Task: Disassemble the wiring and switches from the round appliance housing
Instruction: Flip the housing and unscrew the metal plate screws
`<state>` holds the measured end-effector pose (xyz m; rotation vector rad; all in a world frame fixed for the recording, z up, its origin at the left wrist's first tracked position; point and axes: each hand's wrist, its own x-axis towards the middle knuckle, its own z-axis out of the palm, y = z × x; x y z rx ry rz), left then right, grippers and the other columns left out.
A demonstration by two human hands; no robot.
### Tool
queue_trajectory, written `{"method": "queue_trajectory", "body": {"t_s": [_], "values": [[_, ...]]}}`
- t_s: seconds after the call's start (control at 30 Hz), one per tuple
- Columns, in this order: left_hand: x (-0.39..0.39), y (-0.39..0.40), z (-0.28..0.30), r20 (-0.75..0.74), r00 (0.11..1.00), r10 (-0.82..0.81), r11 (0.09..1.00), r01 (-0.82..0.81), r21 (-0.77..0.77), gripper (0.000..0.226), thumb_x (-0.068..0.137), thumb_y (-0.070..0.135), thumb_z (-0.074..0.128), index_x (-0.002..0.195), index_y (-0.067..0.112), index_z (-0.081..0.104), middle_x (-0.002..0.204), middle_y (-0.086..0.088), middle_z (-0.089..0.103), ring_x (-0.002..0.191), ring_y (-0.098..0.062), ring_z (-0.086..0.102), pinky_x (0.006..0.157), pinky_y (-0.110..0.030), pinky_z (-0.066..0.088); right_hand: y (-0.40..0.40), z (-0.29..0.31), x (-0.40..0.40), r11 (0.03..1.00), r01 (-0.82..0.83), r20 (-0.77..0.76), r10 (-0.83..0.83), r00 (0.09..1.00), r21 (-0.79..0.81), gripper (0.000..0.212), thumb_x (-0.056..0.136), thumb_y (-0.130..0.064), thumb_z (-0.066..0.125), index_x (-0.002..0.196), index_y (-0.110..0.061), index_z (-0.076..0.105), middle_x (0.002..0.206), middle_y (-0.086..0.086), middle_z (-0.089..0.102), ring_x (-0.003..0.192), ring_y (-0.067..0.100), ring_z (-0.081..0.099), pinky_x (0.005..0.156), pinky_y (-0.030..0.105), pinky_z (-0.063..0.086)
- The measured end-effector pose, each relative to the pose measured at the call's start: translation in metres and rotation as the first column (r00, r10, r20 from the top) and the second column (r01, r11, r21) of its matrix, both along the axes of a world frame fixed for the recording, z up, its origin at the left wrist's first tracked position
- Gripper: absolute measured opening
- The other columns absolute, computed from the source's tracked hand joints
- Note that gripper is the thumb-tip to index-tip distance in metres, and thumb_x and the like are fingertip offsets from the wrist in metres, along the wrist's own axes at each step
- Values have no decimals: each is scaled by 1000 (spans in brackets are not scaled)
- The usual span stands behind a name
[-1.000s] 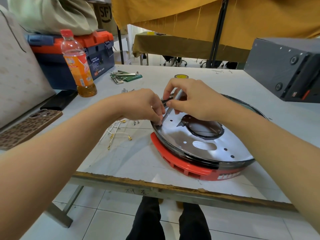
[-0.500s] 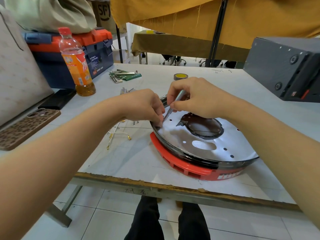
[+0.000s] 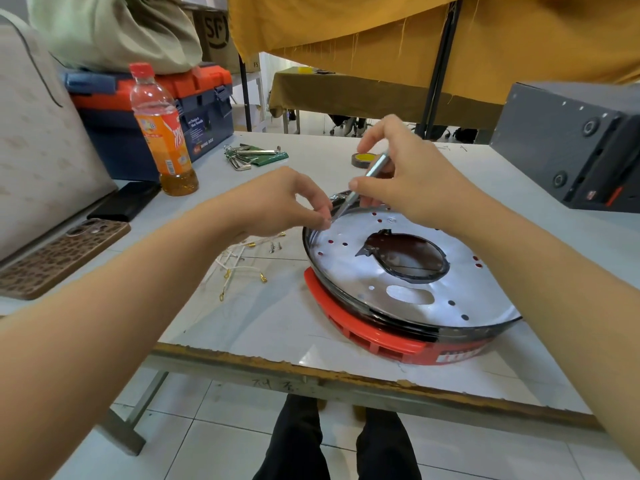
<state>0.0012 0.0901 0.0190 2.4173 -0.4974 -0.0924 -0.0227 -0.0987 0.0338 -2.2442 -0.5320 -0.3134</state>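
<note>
Pinched in the right hand (image 3: 412, 181), a slim screwdriver (image 3: 367, 180) slants down to the far-left rim of the round housing (image 3: 415, 289), where the left hand (image 3: 287, 202) nips something too small to make out. That housing sits near the table's chipped front edge (image 3: 277, 365), loose white wires (image 3: 239, 268) just beside it on the left.

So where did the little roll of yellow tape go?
In the head view, the roll of yellow tape lies on the white table beyond the round appliance housing, just left of the right hand and right of the hex keys.
</note>
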Motion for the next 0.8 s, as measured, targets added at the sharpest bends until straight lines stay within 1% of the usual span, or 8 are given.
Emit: {"method": "queue_trajectory", "body": {"t_s": [0.1,0.17,0.27,0.33,0.4,0.57,0.7,0.8], "values": [[-2,11,5,22,998,54,996,-53,-65,1,81,25,72,81,24,72,101,9,70,95,-8,61,74,-20,42,0,2,-1,998,40,-11,-39,999,58,30,87,-21,68,103,-23,43,73,0,69,59,2,66,50,14,51],[-3,22,7,20,996,83,990,-81,-113,4,83,22,70,86,20,72,88,5,73,83,-6,66,66,-16,46,-1,1,1,991,54,-60,-47,997,119,22,88,-20,67,98,-21,47,82,4,71,68,7,70,58,22,58],[-5,40,6,29,992,120,982,-115,-150,3,82,17,71,84,19,72,76,5,73,65,1,64,51,-7,42,-3,0,3,969,12,-168,30,985,247,12,93,-14,60,96,-18,49,89,5,74,78,13,72,67,25,60],[-5,50,-1,42,988,147,983,-141,-113,5,81,18,71,83,22,73,75,7,73,66,1,64,54,-9,45,-5,0,2,957,-4,-187,61,980,291,13,93,-10,58,99,-16,49,82,4,75,75,15,73,65,23,59],[-4,56,-10,51,986,162,986,-159,-50,8,82,19,71,82,26,74,79,10,72,74,-3,65,65,-15,48,-6,1,1,952,25,-186,34,982,305,15,92,-12,60,103,-13,49,75,7,74,66,16,72,56,19,55],[1,56,-34,79,986,147,984,-153,89,16,84,14,69,80,29,72,86,8,69,79,-6,62,65,-14,46,-10,-2,3,973,111,-176,-75,982,201,16,96,-25,55,104,-12,54,78,14,67,58,19,69,49,19,54],[3,48,-47,178,975,135,981,-157,114,10,81,6,70,84,16,72,78,4,66,69,-3,58,59,-2,41,-12,-7,3,985,131,-160,-112,981,113,13,96,-26,54,107,-18,54,79,10,66,58,12,67,43,15,48],[3,43,-51,240,967,85,976,-130,174,7,82,5,68,85,10,72,79,1,63,69,-8,55,58,-5,37,-12,-9,4,987,129,-157,-112,981,99,14,96,-26,54,109,-19,54,78,9,67,62,15,68,45,15,50]]}}
